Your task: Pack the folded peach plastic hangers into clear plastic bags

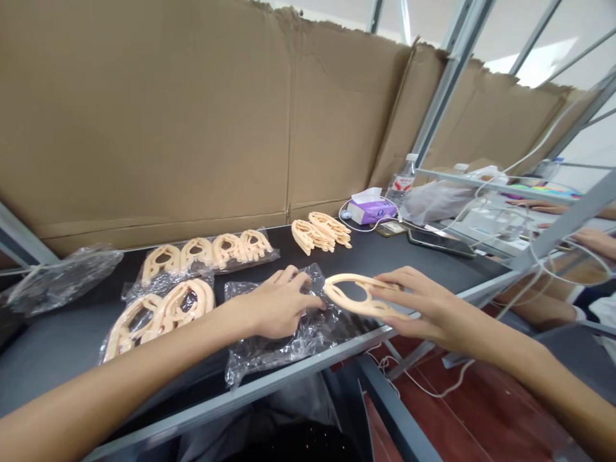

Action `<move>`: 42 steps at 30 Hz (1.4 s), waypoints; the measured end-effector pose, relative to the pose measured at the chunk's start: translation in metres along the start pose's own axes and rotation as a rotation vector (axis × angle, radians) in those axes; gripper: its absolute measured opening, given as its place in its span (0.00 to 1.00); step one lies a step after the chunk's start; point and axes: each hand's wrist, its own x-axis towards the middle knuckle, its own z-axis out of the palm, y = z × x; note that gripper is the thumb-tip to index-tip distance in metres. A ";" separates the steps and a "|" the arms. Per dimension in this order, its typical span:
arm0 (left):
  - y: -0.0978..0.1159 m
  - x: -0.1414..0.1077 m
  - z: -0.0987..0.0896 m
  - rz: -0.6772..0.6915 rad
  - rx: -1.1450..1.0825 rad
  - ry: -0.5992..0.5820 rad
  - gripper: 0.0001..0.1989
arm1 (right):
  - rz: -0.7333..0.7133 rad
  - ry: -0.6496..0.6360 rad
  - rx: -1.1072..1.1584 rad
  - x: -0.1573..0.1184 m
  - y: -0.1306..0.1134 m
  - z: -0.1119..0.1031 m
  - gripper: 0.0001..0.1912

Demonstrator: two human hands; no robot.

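Observation:
My right hand (436, 311) grips a flat peach plastic oval frame (356, 309) by one end, and its far end points left. That frame sits just beside the fingertips of my left hand (282, 303), which rests curled on a crumpled transparent plastic bag (283, 343). Close to my left forearm lie several peach plastic pieces in a bag (158, 314). Farther back is a row of similar pieces in another bag (206, 251). A loose stack of them (320, 232) lies unbagged beyond my hands.
The black tabletop (96, 346) has a grey metal front rail. Behind stand a cardboard wall (192, 109), a purple tissue box (373, 210) and a water bottle (402, 179). A dark tablet (441, 242) lies nearby. A co-worker's hands (594, 242) rest at right.

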 end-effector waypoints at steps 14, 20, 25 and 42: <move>-0.018 0.010 -0.010 0.025 -0.046 -0.019 0.12 | -0.104 -0.163 0.004 0.019 -0.004 0.002 0.14; -0.025 0.013 -0.007 0.069 -0.045 -0.037 0.08 | -0.062 -0.237 0.045 0.021 -0.003 0.005 0.14; -0.033 0.016 -0.004 0.082 -0.074 -0.042 0.08 | 0.000 -0.282 0.090 0.017 -0.004 0.007 0.14; -0.003 0.011 -0.035 0.171 -0.358 0.056 0.07 | -0.148 -0.226 0.270 0.061 -0.020 0.005 0.14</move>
